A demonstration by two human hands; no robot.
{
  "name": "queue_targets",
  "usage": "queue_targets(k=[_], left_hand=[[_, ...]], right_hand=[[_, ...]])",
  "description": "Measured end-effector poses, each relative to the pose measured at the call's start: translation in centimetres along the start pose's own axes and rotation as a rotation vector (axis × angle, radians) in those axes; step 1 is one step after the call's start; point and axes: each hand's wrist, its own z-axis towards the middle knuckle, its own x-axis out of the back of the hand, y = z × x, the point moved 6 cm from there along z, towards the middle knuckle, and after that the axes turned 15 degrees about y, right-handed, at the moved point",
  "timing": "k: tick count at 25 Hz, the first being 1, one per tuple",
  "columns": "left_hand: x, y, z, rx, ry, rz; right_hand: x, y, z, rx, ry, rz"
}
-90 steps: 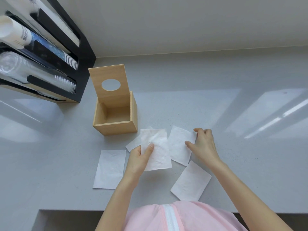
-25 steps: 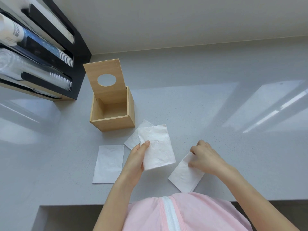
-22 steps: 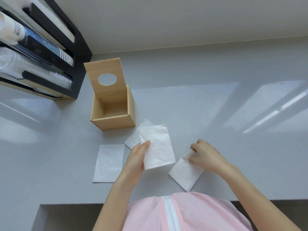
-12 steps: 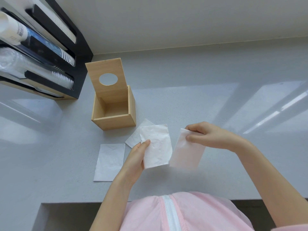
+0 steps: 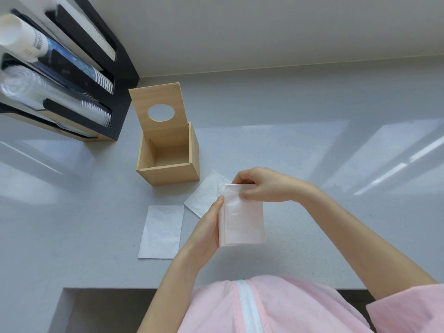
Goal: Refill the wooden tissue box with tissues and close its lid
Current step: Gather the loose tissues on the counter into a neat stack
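Observation:
The wooden tissue box (image 5: 168, 175) stands on the grey counter, its inside bare. Its lid (image 5: 158, 111), with a round hole, is tipped up at the back. I hold a small stack of white tissues (image 5: 241, 216) above the counter, in front of the box. My left hand (image 5: 206, 233) grips the stack's left edge. My right hand (image 5: 260, 185) pinches its top edge. One folded tissue (image 5: 162, 230) lies flat to the left. Another tissue (image 5: 206, 194) lies between the box and my hands, partly hidden by the stack.
A black and wood dispenser rack (image 5: 62, 75) with stacks of cups stands at the back left, close to the box. The counter's front edge (image 5: 168, 288) has a step-in at the lower left. A wall runs along the back.
My right hand picked a tissue off the counter at the lower right, carried it left and laid it against the tissues in my left hand. Both hands now hold one stack.

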Motion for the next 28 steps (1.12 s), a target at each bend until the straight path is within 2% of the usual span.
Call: queue_targets(k=[7,14,17,20,24,28], left_hand=[[1.2,-0.5,0.2,-0.038,0.061,0.086],[3.4,-0.5,-0.6,-0.058,0.124,0.061],[5.4,0.1,-0.9,-0.046,0.169,0.03],[7.5,0.9,-1.2,-0.039,0.223,-0.025],[10.5,1.7,-1.5,-0.038,0.259,-0.059],[12.7,2.1,-1.7,-0.029,0.278,-0.063]], right_hand=[[-1.3,0.2,0.5,-0.014,0.059,0.048],[-3.0,-1.1,0.9,-0.034,0.093,0.122],[-2.9,-1.0,1.9,-0.113,0.223,0.189],[-2.8,0.3,2.9,-0.221,0.407,0.07],[-5.4,1.9,3.5,-0.391,0.387,-0.157],[-6.4,2.1,3.9,-0.491,0.431,-0.222]])
